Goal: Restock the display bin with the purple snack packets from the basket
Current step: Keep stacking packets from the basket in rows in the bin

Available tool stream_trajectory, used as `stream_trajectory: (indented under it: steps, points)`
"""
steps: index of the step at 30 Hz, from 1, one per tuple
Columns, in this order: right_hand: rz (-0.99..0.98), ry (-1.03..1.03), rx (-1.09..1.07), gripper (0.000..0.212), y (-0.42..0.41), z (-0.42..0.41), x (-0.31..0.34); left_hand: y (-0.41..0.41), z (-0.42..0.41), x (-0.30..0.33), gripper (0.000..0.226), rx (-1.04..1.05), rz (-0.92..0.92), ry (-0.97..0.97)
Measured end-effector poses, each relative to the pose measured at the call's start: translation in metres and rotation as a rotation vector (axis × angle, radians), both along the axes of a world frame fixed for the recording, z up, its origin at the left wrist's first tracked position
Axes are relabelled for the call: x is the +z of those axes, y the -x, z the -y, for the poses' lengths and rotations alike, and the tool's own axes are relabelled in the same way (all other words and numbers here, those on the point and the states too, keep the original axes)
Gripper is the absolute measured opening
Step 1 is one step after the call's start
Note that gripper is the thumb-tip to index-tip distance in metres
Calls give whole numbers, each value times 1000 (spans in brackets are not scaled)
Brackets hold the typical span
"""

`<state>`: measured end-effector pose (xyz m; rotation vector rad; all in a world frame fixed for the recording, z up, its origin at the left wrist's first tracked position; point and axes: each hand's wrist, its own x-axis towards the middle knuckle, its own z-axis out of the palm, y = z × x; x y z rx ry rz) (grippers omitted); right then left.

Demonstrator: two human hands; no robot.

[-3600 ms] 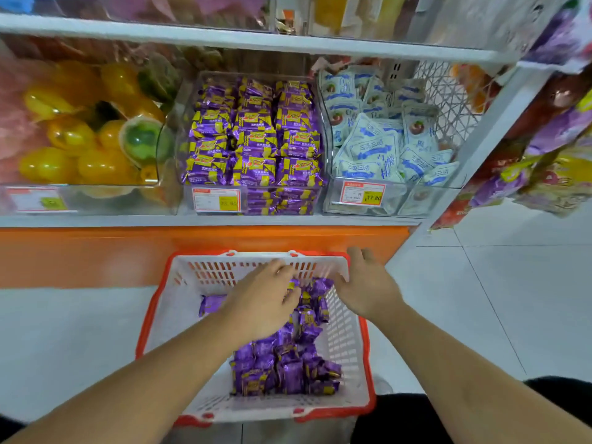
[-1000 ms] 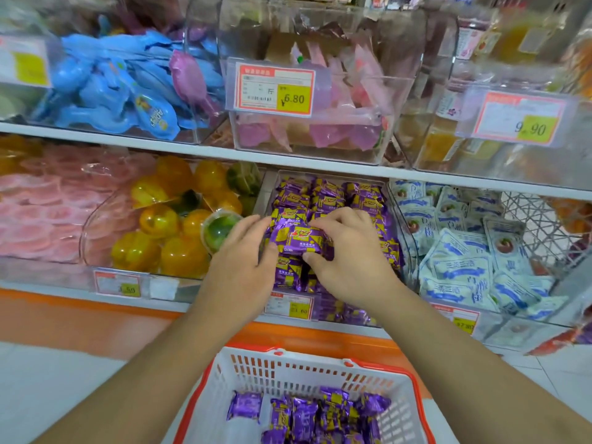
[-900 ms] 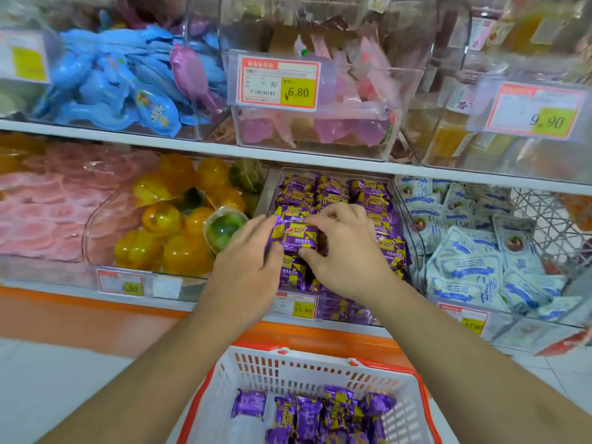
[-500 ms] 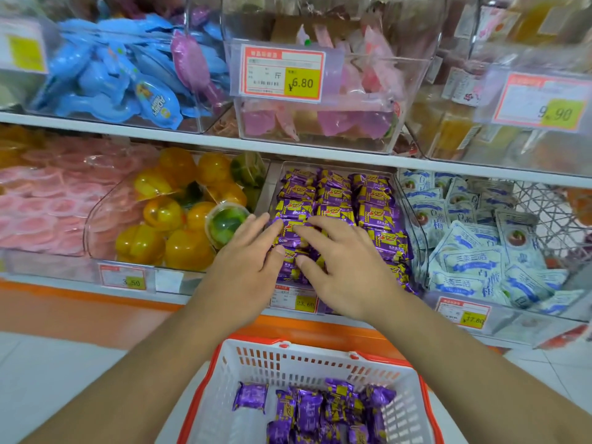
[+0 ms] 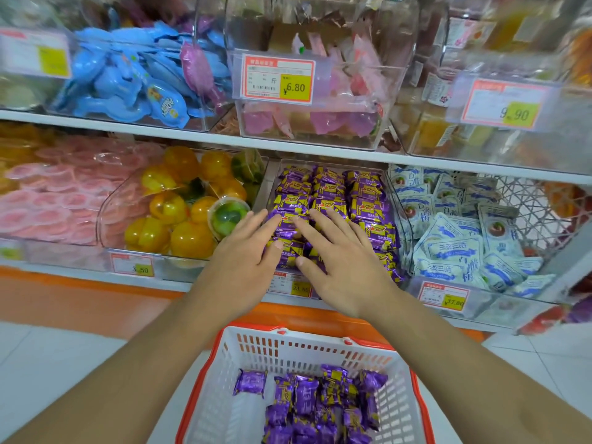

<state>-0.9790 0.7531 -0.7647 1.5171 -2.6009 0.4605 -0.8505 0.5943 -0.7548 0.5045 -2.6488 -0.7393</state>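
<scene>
purple packets under both flat hands, no grip

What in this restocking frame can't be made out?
Head view only:
- Front rows of purple packets in the display bin: covered by the left hand and right hand.
- Basket near end: cut off by the bottom edge.
- Bin's price tag: partly behind the hands, print too small.
- Top-left price label: blurred.

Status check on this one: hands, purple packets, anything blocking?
Left hand and right hand open, flat on the packets in the display bin. More purple packets in the basket. Nothing blocking.
</scene>
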Motion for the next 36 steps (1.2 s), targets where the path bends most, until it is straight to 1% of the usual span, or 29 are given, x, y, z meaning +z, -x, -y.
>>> stream_trajectory:
  steps: [5, 8, 13, 16, 18, 20, 23, 25, 26, 28, 30, 32, 34, 36]
  points:
    - [-5, 132, 32, 60, -32, -37, 3, -34, -29, -1, 42, 5, -134, 81]
    - [37, 154, 53, 55, -51, -60, -16, -52, -46, -16, 39, -20, -105, 87]
    - [165, -6, 39, 52, -76, -90, -88, -84, -44, -70, 31, 39, 144, 60]
    - [274, -158, 18, 57, -88, -91, -130, -98, -33, -107, 35, 88, 287, 40]
    - [351, -258, 24, 60, -96, -82, -152, -103, -23, -131, 45, 161, 364, 15]
    - [423, -305, 28, 59, -103, -66, -178, -105, -12, -156, 60, 257, 462, -49]
    - [563, -298, 7, 61, -113, -33, -219, -111, -1, -199, 77, 349, 700, -177]
    - [698, -284, -30, 60, -118, -8, -249, -115, -2, -225, 86, 365, 769, -293]
    - [739, -281, -42, 61, -120, 4, -267, -118, -1, -237, 89, 373, 759, -334]
    - [779, -306, -55, 63, -123, 28, -301, -122, -3, -247, 91, 364, 715, -335]
    - [808, -377, -80, 67, -126, 48, -331, -122, -3, -247, 89, 326, 719, -308]
    - [869, -426, -137, 70, -131, 64, -351, -120, -4, -245, 88, 354, 695, -338]
    - [836, -441, -170, 79, -139, 77, -370, -118, -5, -243, 89, 370, 681, -345]
    - [725, -499, -152, 91, -145, 85, -389, -118, -7, -243, 87, 352, 668, -338]
